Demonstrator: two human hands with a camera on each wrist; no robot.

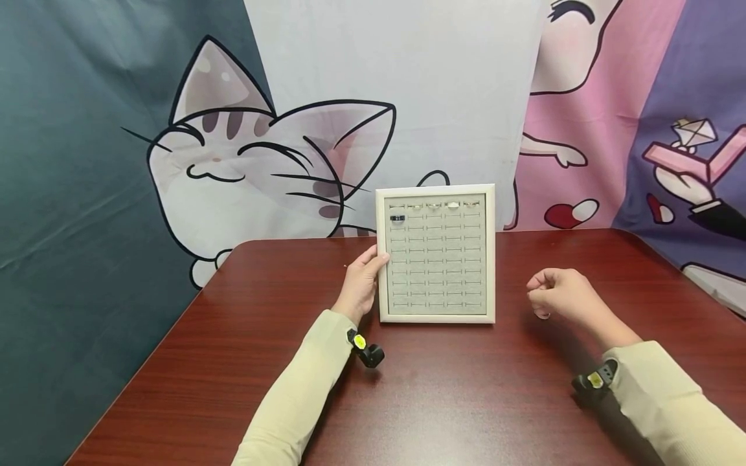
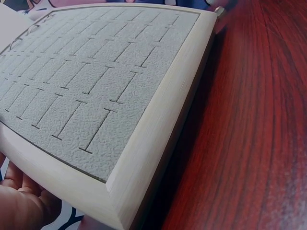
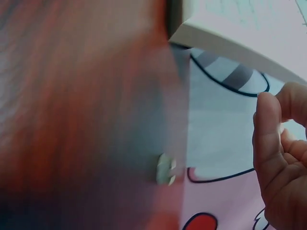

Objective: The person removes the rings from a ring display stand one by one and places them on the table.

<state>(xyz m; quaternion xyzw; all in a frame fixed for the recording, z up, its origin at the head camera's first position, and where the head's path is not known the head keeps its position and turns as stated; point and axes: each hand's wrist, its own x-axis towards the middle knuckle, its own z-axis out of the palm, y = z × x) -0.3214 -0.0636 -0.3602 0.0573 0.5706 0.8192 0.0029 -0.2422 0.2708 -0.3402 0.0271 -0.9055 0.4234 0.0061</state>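
A ring display board (image 1: 436, 272) with a cream frame and grey slotted padding stands upright on the table. My left hand (image 1: 360, 282) grips its left edge, thumb at the front; in the left wrist view, fingers (image 2: 24, 201) show beside the frame. Several light rings (image 1: 452, 205) sit in the top row, and a dark ring (image 1: 397, 219) lies in the second row's first slot. To the right of the board, my right hand (image 1: 559, 294) hovers with loosely bent fingers, nothing visible between them. A pale ring (image 3: 165, 170) on the table is apart from that hand in the right wrist view.
The reddish-brown wooden table (image 1: 443, 395) reaches back to a cartoon-printed cloth backdrop (image 1: 326, 65). Each wrist carries a small black camera (image 1: 368, 353) on a strap.
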